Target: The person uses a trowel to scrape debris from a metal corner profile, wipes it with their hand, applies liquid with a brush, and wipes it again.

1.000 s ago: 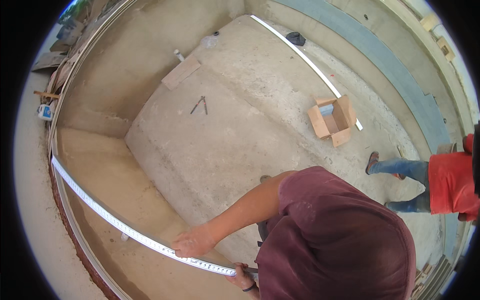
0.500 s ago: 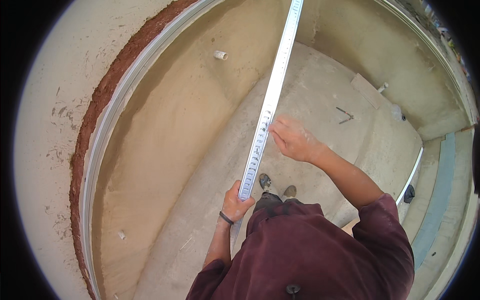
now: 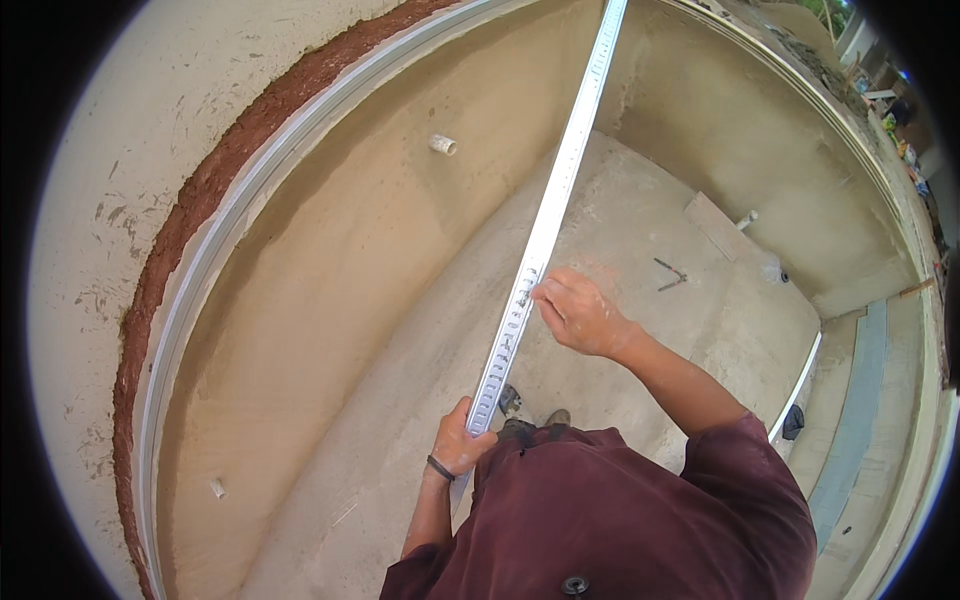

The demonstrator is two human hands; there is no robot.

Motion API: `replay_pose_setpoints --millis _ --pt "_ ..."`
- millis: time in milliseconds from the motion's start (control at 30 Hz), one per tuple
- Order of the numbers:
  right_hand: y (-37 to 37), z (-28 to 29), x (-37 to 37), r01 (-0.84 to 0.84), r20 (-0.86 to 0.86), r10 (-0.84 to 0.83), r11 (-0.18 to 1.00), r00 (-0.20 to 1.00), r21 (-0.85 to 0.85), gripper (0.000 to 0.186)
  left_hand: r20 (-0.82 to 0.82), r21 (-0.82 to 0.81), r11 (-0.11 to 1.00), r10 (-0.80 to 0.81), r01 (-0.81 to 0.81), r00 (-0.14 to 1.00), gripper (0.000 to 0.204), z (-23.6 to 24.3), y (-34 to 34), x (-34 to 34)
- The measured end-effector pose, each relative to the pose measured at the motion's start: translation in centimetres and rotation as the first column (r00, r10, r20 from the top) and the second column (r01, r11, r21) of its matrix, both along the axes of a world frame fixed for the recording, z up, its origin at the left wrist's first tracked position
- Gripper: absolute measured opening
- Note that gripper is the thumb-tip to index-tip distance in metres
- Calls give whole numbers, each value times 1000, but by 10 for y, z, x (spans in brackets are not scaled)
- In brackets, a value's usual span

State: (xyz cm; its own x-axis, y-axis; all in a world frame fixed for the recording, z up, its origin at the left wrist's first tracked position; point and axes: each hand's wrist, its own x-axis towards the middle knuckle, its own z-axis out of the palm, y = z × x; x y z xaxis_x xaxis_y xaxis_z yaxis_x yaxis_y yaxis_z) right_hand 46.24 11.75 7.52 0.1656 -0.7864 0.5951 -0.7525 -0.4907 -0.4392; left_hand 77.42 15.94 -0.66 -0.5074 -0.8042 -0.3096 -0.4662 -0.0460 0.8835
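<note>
A long, pale silver metal strip [image 3: 560, 190] with a row of slots along its near part slants up and away from me. My left hand [image 3: 460, 442], a dark band at its wrist, is wrapped round the strip close to its near end. My right hand [image 3: 583, 312] is closed, its thumb and fingers pinched at the strip's right edge beside the slots. Dark bits show in several slots. What those fingertips hold, if anything, is too small to make out.
A plastered wall with a white pipe stub [image 3: 442, 145] rises at left under a pale metal rail [image 3: 215, 235]. On the concrete floor [image 3: 400, 410] lie pliers-like tool [image 3: 672, 274] and a board [image 3: 712, 226]. A grey-blue strip [image 3: 850, 420] runs along the right.
The view has shifted, so the far rim shows more. My right hand has come nearer along the slotted part of the strip; the left keeps its grip.
</note>
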Motion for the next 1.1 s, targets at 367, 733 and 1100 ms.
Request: replay_pose_setpoints --millis 367,733,1100 --pt "-17 -6 -3 110 49 -114 991 992 83 4 -53 81 997 -13 17 999 27 -23 -11 4" --pt "-64 16 -7 270 241 -269 962 933 27 5 69 -75 995 -61 66 996 39 -21 -42 32" --pt "-280 95 72 -122 -18 122 992 992 22 9 184 -101 994 70 -52 980 49 -12 -65 56"
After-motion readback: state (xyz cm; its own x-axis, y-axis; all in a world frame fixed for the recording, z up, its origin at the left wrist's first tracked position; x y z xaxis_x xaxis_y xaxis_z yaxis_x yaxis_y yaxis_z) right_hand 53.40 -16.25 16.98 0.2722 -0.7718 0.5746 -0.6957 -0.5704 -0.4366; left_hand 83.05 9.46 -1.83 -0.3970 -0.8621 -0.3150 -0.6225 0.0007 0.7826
